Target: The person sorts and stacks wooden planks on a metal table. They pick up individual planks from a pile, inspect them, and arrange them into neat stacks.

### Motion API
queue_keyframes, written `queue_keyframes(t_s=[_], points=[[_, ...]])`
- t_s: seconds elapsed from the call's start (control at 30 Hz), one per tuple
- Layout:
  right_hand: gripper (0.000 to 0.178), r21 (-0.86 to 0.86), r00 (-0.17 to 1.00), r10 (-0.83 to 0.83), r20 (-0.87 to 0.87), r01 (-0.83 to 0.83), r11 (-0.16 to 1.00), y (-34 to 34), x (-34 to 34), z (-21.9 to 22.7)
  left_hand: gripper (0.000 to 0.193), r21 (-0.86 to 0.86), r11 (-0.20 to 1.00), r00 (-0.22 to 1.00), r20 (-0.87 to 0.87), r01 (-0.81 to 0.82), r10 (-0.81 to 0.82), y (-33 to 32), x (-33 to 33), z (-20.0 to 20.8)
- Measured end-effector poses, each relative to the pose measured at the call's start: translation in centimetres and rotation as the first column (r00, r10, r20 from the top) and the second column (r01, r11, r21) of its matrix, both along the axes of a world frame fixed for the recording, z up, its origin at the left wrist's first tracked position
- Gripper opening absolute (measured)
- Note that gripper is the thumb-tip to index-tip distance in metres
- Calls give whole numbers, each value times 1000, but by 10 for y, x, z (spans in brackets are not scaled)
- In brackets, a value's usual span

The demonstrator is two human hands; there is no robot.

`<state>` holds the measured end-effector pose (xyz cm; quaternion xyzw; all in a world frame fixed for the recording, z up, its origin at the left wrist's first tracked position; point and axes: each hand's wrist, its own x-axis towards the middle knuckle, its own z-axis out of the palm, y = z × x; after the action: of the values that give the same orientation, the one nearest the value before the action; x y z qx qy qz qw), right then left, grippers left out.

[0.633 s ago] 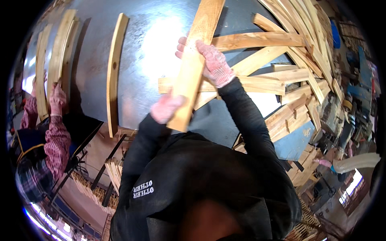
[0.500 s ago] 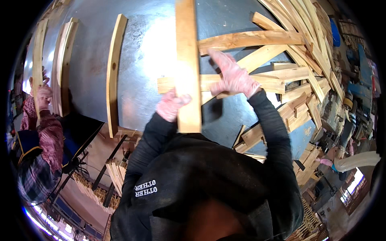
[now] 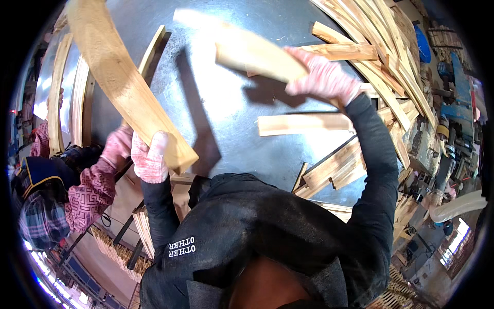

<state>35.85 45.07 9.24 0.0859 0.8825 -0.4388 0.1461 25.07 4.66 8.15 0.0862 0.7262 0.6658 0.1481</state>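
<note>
My left hand (image 3: 150, 157), in a pink-and-white knit glove, grips a long pale wooden board (image 3: 118, 77) near its near end. The board is raised and slants away to the far left. My right hand (image 3: 327, 80), in a matching glove, is closed on a shorter wooden board (image 3: 257, 54), blurred by motion and held above the metal tabletop (image 3: 206, 87). Another pale strip shows behind that board; whether my hand holds it too, I cannot tell. Below my right hand, a flat board (image 3: 303, 124) lies on the tabletop.
To the right lies a heap of loose boards (image 3: 391, 62). On the left a co-worker's gloved hand (image 3: 117, 144) is close beside my left hand, near a narrow board (image 3: 152, 51) partly hidden by mine. More boards (image 3: 80, 103) stand farther left. A pale hose (image 3: 458, 208) runs at the far right.
My left hand has carried the long board leftward and tilted it. My right hand, spread over the heap before, has closed on a board and lifted it. The co-worker's hand has come nearer.
</note>
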Motion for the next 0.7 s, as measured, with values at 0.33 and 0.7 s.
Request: queue_keyframes(t_s=[0.33,0.7], points=[[71,-975,981,-125,149,125,-182,1,-53,-78,34,-207,957,961,230,203,-154,14,-7,-160],[66,-933,854,-409,321,359,19,-40,-85,-165,61,30,740,636,489,672,-597,67,63,-81]])
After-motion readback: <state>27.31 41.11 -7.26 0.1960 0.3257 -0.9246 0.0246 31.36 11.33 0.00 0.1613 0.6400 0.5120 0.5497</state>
